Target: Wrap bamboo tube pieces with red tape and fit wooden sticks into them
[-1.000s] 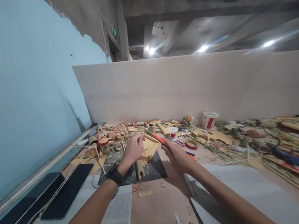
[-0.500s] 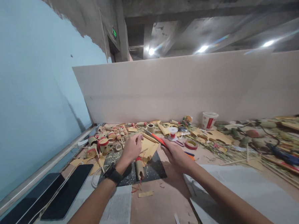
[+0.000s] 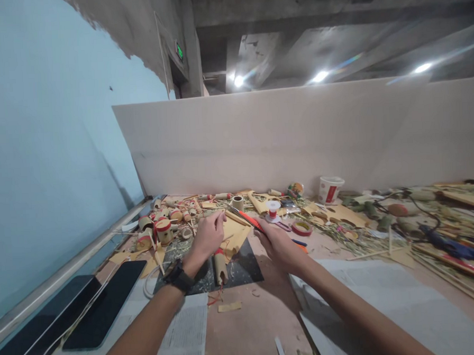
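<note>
An orange-and-black utility knife (image 3: 247, 220) is gripped in my right hand (image 3: 275, 240), its slim grey blade slanting up and left. My left hand (image 3: 209, 234), with a dark watch on the wrist, is closed just left of the blade; what its fingers pinch, if anything, is too small to make out. Beneath the hands, a bamboo tube (image 3: 221, 268) with a red band and red threads rests on a black mat (image 3: 245, 267). Yellowish sheet material (image 3: 237, 240) lies under the blade, partly on the mat.
Bamboo pieces with red bands (image 3: 164, 231) crowd the back left. Behind my right hand are a thread spool (image 3: 273, 209), a tape roll (image 3: 301, 227) and a paper cup (image 3: 330, 190). A dark phone (image 3: 105, 305) lies left; a blue glue gun (image 3: 455, 245) lies right. A pale board (image 3: 235, 140) closes the back.
The view shifts very slightly. Both hands and the knife keep nearly the same pose, and nothing is picked up or let go.
</note>
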### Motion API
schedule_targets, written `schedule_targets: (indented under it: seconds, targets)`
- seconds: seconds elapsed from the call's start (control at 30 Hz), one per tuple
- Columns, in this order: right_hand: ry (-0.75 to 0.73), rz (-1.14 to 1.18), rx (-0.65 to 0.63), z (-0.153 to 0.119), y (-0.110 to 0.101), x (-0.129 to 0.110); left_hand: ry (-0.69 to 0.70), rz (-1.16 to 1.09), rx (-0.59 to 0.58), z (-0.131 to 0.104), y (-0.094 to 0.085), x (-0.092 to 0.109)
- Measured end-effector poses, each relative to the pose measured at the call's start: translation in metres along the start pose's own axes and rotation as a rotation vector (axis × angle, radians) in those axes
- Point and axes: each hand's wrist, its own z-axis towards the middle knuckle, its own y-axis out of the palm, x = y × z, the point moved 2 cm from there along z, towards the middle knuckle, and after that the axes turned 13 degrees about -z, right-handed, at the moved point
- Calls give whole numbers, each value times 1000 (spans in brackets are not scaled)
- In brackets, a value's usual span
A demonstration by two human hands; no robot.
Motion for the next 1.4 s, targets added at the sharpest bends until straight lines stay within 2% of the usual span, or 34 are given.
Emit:
schedule_targets:
  seconds: [0.57, 0.73, 0.93, 1.4]
  targets:
    - [-18, 27, 28, 2, 1, -3, 7, 21, 0, -2, 3, -1]
    - [-20, 21, 27, 3, -1, -6, -29, 9, 67, 0, 0, -4]
    - [-2, -2, 12, 2, 0, -4, -47, 14, 26, -3, 7, -4]
    - [-6, 10, -2, 3, -2, -8, -58, 61, 55, -1, 5, -2]
